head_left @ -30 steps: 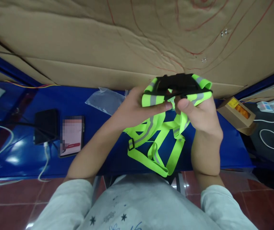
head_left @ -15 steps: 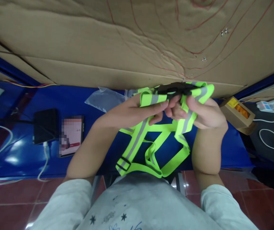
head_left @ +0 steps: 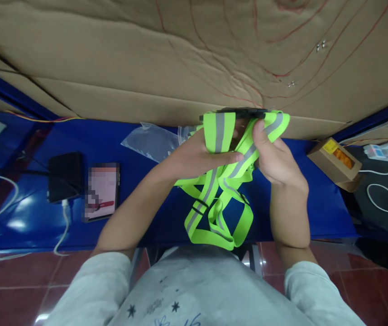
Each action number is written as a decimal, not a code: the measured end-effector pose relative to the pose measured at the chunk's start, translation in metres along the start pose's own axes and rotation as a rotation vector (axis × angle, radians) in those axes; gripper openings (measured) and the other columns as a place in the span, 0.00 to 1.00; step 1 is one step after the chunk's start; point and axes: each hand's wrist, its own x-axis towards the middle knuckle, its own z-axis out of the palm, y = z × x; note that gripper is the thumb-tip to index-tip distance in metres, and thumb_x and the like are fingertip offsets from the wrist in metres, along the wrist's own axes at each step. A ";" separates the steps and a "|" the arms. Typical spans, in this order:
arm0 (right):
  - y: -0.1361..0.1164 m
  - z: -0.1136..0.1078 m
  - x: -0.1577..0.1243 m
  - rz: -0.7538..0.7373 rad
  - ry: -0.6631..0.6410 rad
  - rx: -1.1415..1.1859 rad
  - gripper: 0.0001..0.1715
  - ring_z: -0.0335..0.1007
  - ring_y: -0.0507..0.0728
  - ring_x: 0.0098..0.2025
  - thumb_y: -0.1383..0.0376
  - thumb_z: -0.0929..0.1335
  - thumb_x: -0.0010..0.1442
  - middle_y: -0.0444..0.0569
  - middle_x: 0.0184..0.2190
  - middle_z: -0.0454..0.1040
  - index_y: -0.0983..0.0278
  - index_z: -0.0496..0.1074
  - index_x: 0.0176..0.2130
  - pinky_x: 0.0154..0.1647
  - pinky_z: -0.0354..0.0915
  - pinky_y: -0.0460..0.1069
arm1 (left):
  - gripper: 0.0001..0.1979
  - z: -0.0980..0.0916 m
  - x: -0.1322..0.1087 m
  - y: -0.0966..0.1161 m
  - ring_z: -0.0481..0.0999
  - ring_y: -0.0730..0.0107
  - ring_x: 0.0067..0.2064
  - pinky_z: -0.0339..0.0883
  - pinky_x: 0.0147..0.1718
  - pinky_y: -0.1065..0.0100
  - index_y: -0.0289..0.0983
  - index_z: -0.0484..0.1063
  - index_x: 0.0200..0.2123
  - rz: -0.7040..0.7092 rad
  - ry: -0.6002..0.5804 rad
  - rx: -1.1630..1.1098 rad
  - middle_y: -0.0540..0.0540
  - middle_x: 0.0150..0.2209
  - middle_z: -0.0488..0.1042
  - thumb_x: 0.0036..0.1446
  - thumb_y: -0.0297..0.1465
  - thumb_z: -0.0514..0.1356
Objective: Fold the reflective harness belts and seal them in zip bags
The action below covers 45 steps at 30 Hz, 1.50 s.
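Observation:
Neon-yellow straps with a grey reflective stripe (head_left: 219, 131) hang from both hands over the blue table. My left hand (head_left: 203, 156) is closed on the straps, its thumb lying across them. On the right, my right hand (head_left: 270, 149) pinches a folded strap between thumb and fingers. A black buckle piece (head_left: 244, 112) sits at the top between the hands, partly hidden. Lower loops of the straps with a black slider (head_left: 200, 207) droop to the table's front edge, near my shirt.
Brown cardboard (head_left: 112, 59) stands behind the blue table (head_left: 160, 217). A clear plastic bag (head_left: 149, 141) lies behind my left arm. Further left are a screen device (head_left: 102, 192) and a black box (head_left: 64, 176) with cables. An opened carton (head_left: 334, 160) sits at right.
Both hands have drawn the straps and buckle slightly up and away. The right hand has shifted left, and the hanging loops are bunched closer together.

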 end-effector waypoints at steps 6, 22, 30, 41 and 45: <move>0.005 -0.016 -0.001 -0.030 -0.145 0.039 0.25 0.80 0.58 0.49 0.41 0.67 0.69 0.44 0.43 0.81 0.56 0.79 0.48 0.53 0.79 0.56 | 0.19 0.008 -0.001 -0.014 0.79 0.57 0.57 0.73 0.59 0.59 0.39 0.79 0.49 0.001 0.019 -0.068 0.43 0.52 0.81 0.58 0.42 0.71; -0.035 -0.021 -0.009 0.125 -0.007 0.216 0.15 0.71 0.51 0.26 0.54 0.77 0.61 0.43 0.30 0.79 0.61 0.77 0.36 0.21 0.64 0.46 | 0.25 0.021 -0.005 -0.020 0.87 0.52 0.44 0.83 0.45 0.54 0.39 0.80 0.52 -0.393 -0.066 -0.592 0.40 0.42 0.86 0.55 0.43 0.74; -0.023 -0.016 -0.003 0.094 0.135 0.077 0.30 0.80 0.62 0.52 0.39 0.63 0.70 0.51 0.52 0.81 0.57 0.76 0.54 0.37 0.80 0.51 | 0.28 0.038 -0.004 -0.018 0.87 0.51 0.49 0.81 0.52 0.52 0.38 0.77 0.55 -0.428 0.038 -0.762 0.39 0.52 0.84 0.51 0.36 0.77; -0.041 -0.046 -0.017 -0.242 0.100 -0.582 0.14 0.79 0.62 0.50 0.50 0.73 0.67 0.47 0.46 0.82 0.54 0.83 0.47 0.55 0.73 0.57 | 0.25 0.025 -0.008 -0.021 0.87 0.51 0.47 0.83 0.46 0.55 0.38 0.79 0.54 -0.398 -0.132 -0.562 0.41 0.46 0.85 0.55 0.42 0.75; -0.027 -0.036 -0.011 -0.193 0.240 -0.574 0.22 0.71 0.53 0.28 0.48 0.68 0.71 0.43 0.24 0.75 0.59 0.81 0.34 0.35 0.67 0.50 | 0.23 0.027 -0.007 -0.012 0.87 0.56 0.43 0.83 0.40 0.63 0.35 0.78 0.52 -0.404 -0.171 -0.541 0.41 0.42 0.85 0.59 0.42 0.73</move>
